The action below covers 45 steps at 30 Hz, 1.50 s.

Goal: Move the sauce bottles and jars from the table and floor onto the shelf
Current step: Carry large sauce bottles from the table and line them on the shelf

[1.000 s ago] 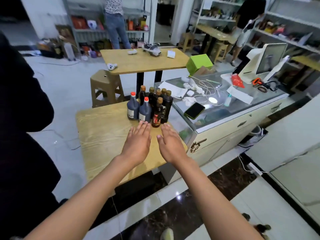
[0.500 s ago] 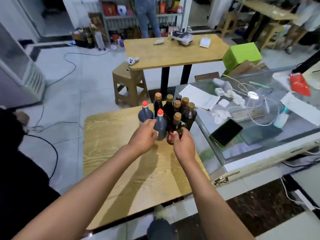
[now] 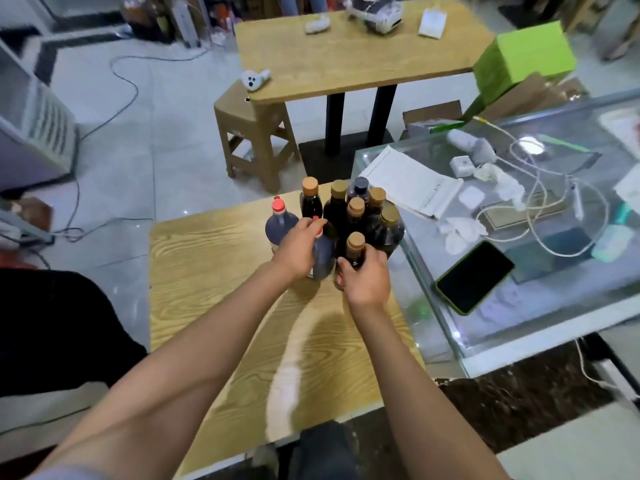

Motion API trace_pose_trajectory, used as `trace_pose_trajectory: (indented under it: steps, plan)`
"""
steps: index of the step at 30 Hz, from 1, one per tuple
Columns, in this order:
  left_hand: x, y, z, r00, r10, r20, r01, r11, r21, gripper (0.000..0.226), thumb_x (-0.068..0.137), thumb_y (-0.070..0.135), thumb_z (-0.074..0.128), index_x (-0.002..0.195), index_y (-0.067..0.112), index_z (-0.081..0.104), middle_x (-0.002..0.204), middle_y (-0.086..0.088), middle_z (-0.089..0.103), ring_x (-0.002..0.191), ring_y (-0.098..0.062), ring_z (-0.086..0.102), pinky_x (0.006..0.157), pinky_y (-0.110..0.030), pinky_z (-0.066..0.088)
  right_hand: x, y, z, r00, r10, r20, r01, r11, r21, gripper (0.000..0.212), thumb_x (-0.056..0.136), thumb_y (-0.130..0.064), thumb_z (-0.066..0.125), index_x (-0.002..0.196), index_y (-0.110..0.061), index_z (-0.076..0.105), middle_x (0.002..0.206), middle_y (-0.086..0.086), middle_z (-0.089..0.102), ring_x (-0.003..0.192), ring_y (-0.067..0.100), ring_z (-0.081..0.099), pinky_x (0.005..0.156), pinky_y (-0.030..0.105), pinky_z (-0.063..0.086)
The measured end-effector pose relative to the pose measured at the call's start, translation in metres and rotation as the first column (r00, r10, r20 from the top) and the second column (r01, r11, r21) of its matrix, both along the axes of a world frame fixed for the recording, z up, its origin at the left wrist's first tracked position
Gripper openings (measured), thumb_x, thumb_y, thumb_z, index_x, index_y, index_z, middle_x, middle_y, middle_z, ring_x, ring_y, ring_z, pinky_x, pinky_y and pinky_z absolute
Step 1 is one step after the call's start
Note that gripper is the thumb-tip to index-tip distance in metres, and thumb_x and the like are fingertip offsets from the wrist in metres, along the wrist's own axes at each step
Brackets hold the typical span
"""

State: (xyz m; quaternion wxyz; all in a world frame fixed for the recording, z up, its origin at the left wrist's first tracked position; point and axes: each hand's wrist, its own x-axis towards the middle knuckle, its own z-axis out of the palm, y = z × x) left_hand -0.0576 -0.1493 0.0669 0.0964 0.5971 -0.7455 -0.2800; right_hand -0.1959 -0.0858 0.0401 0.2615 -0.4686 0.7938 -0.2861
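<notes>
Several dark sauce bottles stand clustered at the far right corner of the wooden table point(image 3: 214, 271). My left hand point(image 3: 299, 249) wraps the neck of a red-capped dark bottle point(image 3: 322, 259) at the front of the group. My right hand point(image 3: 367, 277) grips a slim tan-capped bottle point(image 3: 355, 251) beside it. Another red-capped bottle point(image 3: 278, 223) stands just left of my left hand. Tan-capped bottles point(image 3: 337, 206) fill the back of the cluster. No shelf shows in this view.
A glass counter point(image 3: 519, 306) with a phone point(image 3: 474, 277), papers and cables abuts the table's right side. Beyond stand a plastic stool point(image 3: 256, 140) and a second wooden table point(image 3: 356, 53). Cables cross the tiled floor at left. A dark-clothed person point(image 3: 59, 327) is at my left.
Both hands went from flat and open above the table to closing on two front bottles. The view tilted down and moved closer to the cluster.
</notes>
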Motion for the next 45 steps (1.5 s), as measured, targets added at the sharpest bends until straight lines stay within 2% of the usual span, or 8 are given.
trace_pose_trajectory:
  steps: [3,7,13,21,26,33,41,45]
  plan:
    - [0.004,-0.005,0.006,0.994,-0.051,0.092,0.049,0.999,0.015,0.063,0.08,0.004,0.07,0.138,0.014,0.049,0.131,-0.01,0.048,0.115,-0.032,0.053,0.091,-0.036,0.046,0.0,-0.002,-0.003,1.0,-0.009,0.012,0.01,1.0,-0.018,0.039,0.09,-0.032,0.07,0.124,-0.015,0.063,0.12,0.006,0.052,0.106,0.028,0.06,0.084,0.033,0.048]
    - [0.006,-0.007,0.009,0.98,-0.065,0.187,0.068,0.998,-0.007,0.026,0.083,0.029,0.072,0.096,0.011,0.057,0.096,-0.002,0.043,0.088,-0.029,0.056,0.068,-0.032,0.036,-0.002,-0.003,-0.008,0.995,0.025,0.093,-0.02,0.998,-0.063,0.04,0.089,-0.032,0.071,0.126,-0.018,0.064,0.116,0.001,0.052,0.102,0.022,0.059,0.085,0.032,0.05]
    - [0.009,-0.006,0.003,0.937,0.001,0.35,0.044,0.991,-0.122,0.022,0.085,0.033,0.067,0.094,0.014,0.064,0.101,-0.006,0.056,0.093,-0.028,0.056,0.065,-0.034,0.041,-0.008,-0.003,-0.018,0.981,0.109,0.159,-0.091,0.989,-0.121,0.04,0.089,-0.031,0.069,0.127,-0.02,0.064,0.126,-0.001,0.062,0.115,0.02,0.056,0.096,0.034,0.048]
    - [0.019,-0.001,-0.011,0.966,0.247,-0.079,-0.238,0.966,0.103,0.024,0.074,0.018,0.078,0.086,0.01,0.058,0.084,-0.008,0.062,0.084,-0.027,0.057,0.067,-0.035,0.04,-0.014,0.004,-0.017,0.901,0.19,0.39,-0.132,0.977,-0.169,0.034,0.089,-0.029,0.067,0.122,-0.035,0.062,0.106,-0.02,0.067,0.103,0.007,0.063,0.091,0.03,0.051]
    - [0.024,0.008,-0.013,0.962,0.252,-0.106,-0.247,0.968,0.053,0.029,0.076,0.026,0.078,0.075,0.013,0.053,0.068,-0.004,0.056,0.066,-0.02,0.05,0.056,-0.033,0.032,-0.016,0.004,-0.01,0.854,0.262,0.449,-0.214,0.964,-0.155,0.03,0.09,-0.023,0.068,0.119,-0.031,0.066,0.104,-0.02,0.068,0.102,0.002,0.063,0.097,0.035,0.052]
    - [0.014,0.032,0.007,0.999,-0.009,0.036,0.009,1.0,-0.02,0.034,0.078,0.035,0.077,0.069,0.016,0.05,0.064,0.0,0.054,0.064,-0.022,0.052,0.057,-0.039,0.039,-0.027,0.027,0.006,0.824,0.308,0.476,-0.254,0.951,-0.177,0.033,0.09,-0.018,0.067,0.119,-0.033,0.066,0.116,-0.01,0.071,0.114,0.009,0.063,0.103,0.038,0.05]
    - [-0.012,0.087,0.066,0.976,-0.204,-0.082,0.191,0.972,-0.137,0.04,0.067,0.042,0.082,0.059,0.016,0.054,0.056,0.001,0.053,0.058,-0.019,0.051,0.054,-0.038,0.038,-0.062,0.107,0.07,0.897,0.181,0.403,-0.091,0.968,-0.233,0.034,0.084,-0.011,0.072,0.118,-0.004,0.069,0.113,0.01,0.072,0.104,0.017,0.065,0.095,0.029,0.049]
    - [-0.038,0.128,0.098,0.937,-0.266,-0.225,0.237,0.96,-0.149,0.036,0.064,0.039,0.086,0.058,0.016,0.059,0.054,0.004,0.056,0.055,-0.012,0.048,0.053,-0.034,0.037,-0.077,0.172,0.107,0.918,0.037,0.395,0.075,0.961,-0.266,0.028,0.089,-0.001,0.069,0.116,0.0,0.067,0.107,0.008,0.07,0.089,-0.002,0.063,0.085,0.013,0.047]
